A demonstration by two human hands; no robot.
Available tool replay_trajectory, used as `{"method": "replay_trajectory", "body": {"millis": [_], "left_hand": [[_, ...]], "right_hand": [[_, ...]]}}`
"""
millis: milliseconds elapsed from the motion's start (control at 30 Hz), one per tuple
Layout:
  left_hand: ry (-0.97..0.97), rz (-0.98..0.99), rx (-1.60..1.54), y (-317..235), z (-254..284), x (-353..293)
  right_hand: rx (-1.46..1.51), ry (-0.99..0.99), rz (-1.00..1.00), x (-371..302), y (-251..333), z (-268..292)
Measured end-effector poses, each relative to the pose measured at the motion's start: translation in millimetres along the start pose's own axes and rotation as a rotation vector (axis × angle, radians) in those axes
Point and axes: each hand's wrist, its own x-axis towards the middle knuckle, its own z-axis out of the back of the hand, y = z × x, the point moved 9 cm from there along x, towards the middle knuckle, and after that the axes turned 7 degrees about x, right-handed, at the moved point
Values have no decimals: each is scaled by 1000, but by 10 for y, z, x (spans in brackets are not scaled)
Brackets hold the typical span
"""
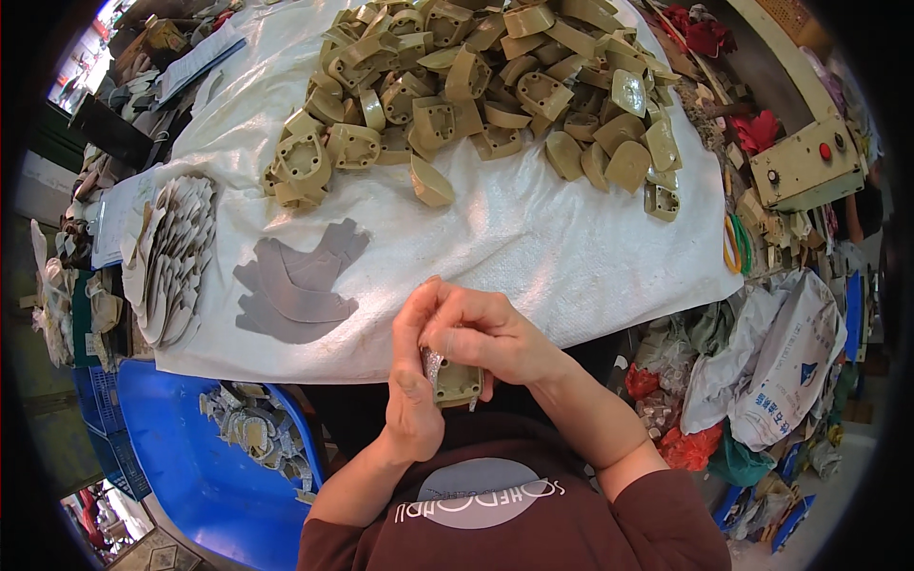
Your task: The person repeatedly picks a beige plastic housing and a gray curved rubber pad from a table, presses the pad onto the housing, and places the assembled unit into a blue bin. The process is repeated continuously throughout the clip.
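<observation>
Close to my body, near the table's front edge, both hands are around a tan plastic shoe heel (461, 382). Its flat face with small holes is turned up, and a glittery silver covering (432, 365) shows along its left side. My left hand (413, 395) is closed about that side. From above, my right hand (484, 328) grips the far end with bent fingers, its thumb lying across the heel; the fingertips are partly hidden. Left of the hands, dark grey curved cut pieces (303, 281) lie overlapping on the white sheet (533, 257).
A big pile of tan heels (433, 119) covers the table's far side. Stacked pale cut pieces (171, 257) stand at left. Below left, a blue tub (181, 457) holds glittery heels (257, 428). Plastic bags (785, 366) and a beige control box (807, 164) are at right.
</observation>
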Motion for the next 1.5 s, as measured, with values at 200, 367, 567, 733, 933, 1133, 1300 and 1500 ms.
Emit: {"method": "replay_trajectory", "body": {"millis": [200,367,567,733,933,1133,1300,1500], "left_hand": [[-169,-90,121,32,150,6],[-323,7,-126,182,331,-21],[-229,33,-88,177,211,-44],[-232,93,-303,227,211,-1],[-80,-327,549,-117,210,-6],[-44,-124,429,3,268,-36],[-166,-176,702,-190,419,-51],[-136,-345,909,-429,265,-33]], "right_hand": [[-346,-77,571,-103,173,-109],[-260,-146,563,-192,71,-163],[-425,-155,646,-211,161,-203],[-222,-177,351,-140,48,-19],[-1159,-305,564,-195,543,-160],[-739,-266,640,-260,477,-18],[-325,-242,398,-153,242,94],[-323,-132,251,-48,211,181]]}}
